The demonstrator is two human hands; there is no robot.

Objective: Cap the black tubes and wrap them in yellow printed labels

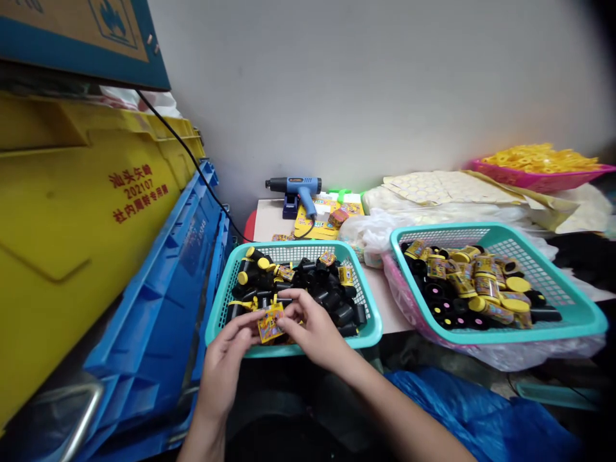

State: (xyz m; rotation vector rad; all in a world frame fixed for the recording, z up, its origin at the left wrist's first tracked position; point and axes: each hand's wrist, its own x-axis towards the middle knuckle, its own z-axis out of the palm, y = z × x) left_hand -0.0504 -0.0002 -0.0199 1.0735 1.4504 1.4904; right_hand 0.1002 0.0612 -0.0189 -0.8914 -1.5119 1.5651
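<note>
- Our left hand pinches the label by its left edge.
- Our right hand grips its right edge.
- We hold it above the near edge of the basket, beside black tubs.

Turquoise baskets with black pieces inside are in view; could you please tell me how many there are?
2: the middle basket, in front of the heat gun, and the right basket. Others may be hidden.
</note>
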